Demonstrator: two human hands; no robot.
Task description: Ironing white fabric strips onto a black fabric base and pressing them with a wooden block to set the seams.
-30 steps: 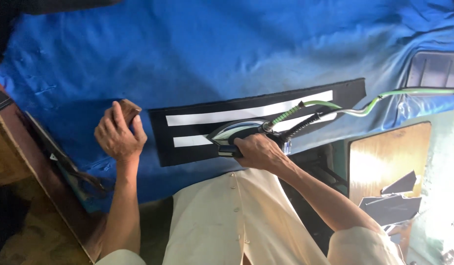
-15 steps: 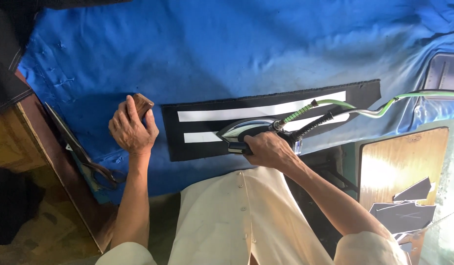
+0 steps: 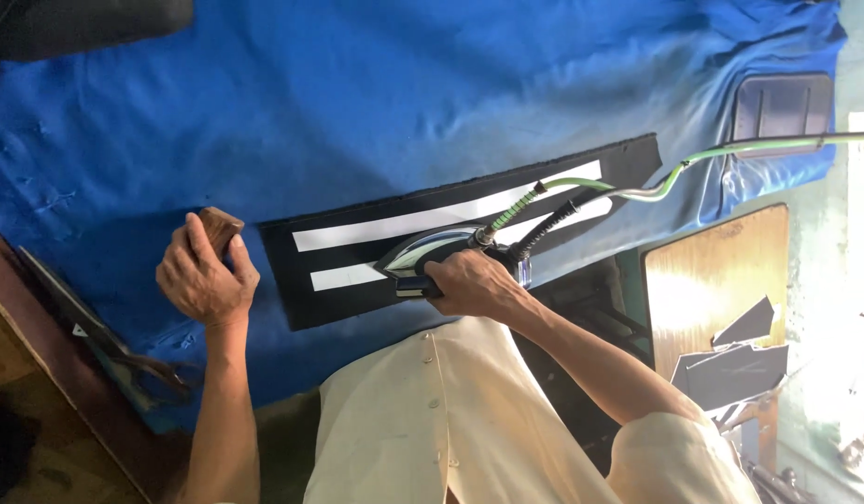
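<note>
Right hand (image 3: 474, 285) grips the iron (image 3: 432, 257), which rests on the black fabric strip (image 3: 450, 224). Left hand (image 3: 206, 278), just beside the strip's end, closes on a wooden block (image 3: 220, 227) atop the blue-covered worktop (image 3: 357, 103).

We see a bright blue cloth (image 3: 432, 103) all over the table. On it lies a black strip of fabric (image 3: 357, 280) with two white stripes. Our iron (image 3: 430, 254) is shiny silver with a dark handle. Its hose (image 3: 730, 151) is pale green, and a black cord (image 3: 544, 231) runs beside it. The little wooden block (image 3: 219, 227) is brown. Our shirt (image 3: 450, 420) is cream with small cream buttons.
</note>
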